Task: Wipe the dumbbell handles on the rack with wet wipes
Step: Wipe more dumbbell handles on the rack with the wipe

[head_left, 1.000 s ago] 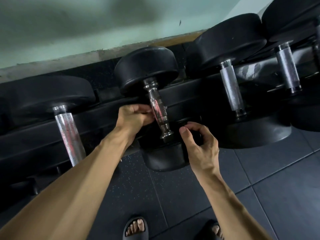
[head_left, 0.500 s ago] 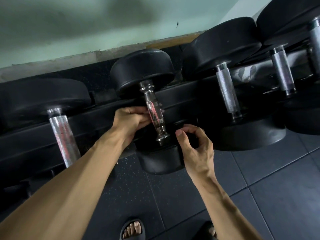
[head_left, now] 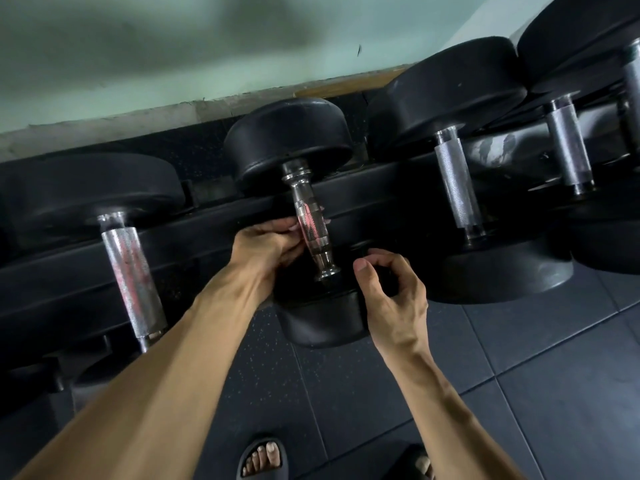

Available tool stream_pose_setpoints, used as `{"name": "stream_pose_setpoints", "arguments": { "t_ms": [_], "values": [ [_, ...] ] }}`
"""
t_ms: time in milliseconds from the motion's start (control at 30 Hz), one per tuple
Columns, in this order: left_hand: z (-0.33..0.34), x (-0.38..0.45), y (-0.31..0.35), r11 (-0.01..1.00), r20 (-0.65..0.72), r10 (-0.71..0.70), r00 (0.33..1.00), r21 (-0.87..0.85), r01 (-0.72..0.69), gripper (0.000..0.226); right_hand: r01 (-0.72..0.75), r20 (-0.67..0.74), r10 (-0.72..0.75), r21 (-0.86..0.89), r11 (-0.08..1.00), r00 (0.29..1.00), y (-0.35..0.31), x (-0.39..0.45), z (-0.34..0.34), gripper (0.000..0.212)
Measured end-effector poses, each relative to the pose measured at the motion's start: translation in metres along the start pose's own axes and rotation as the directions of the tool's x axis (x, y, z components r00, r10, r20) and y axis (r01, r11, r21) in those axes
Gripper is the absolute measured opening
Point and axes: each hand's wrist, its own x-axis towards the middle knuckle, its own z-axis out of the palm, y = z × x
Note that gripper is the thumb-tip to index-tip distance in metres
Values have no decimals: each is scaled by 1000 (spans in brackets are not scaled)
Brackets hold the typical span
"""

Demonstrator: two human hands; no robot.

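Note:
A black dumbbell with a shiny chrome handle (head_left: 310, 223) lies across the black rack (head_left: 381, 188) in the middle of the view. My left hand (head_left: 266, 244) comes from the left and grips that handle, its fingertips showing past the handle's right side. No wipe shows in it. My right hand (head_left: 388, 289) sits just right of the handle's lower end, by the dumbbell's near head (head_left: 322, 323), thumb up and fingers curled into the dark. Whether those fingers hold anything is hidden.
More dumbbells lie on the rack: one with a reddish-stained handle (head_left: 133, 282) at left, two with knurled handles (head_left: 457, 188) (head_left: 568, 147) at right. Behind is a pale green wall (head_left: 207, 46). Below lie dark floor tiles (head_left: 536, 375) and my sandalled foot (head_left: 263, 459).
My left fingers have wrapped further round the chrome handle, so their tips now show on its right side. My right hand stays beside the near head. The view shifted slightly.

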Motion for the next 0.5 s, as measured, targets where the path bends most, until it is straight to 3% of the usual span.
{"name": "stream_pose_setpoints", "arguments": {
  "t_ms": [133, 200, 300, 333, 367, 500],
  "values": [
    [-6, -19, -10, 889, -19, -59, 998, 453, 62, 23, 5, 0, -5, 2, 1000, 1000, 1, 0, 0, 16],
    [-3, -19, -5, 918, -50, -39, 998, 392, 55, 26, 5, -14, -5, 3, 1000, 1000, 1, 1, 1, 18],
    [3, -10, 8, 997, -113, 29, 993, 71, -22, 23, -1, -17, 1, 0, 1000, 1000, 1, 0, 1, 16],
    [4, -8, 11, 998, -120, 48, 992, 33, -44, 23, 0, -16, 0, 2, 1000, 1000, 1, 0, 2, 15],
    [4, -9, 11, 998, -114, 52, 992, 53, -47, 22, 2, -18, -2, 4, 1000, 1000, 2, 0, 2, 16],
    [-3, -31, 4, 882, -38, -50, 998, 467, 62, 18, 15, -32, -15, -5, 1000, 999, 2, 0, 3, 31]
  ]
}}
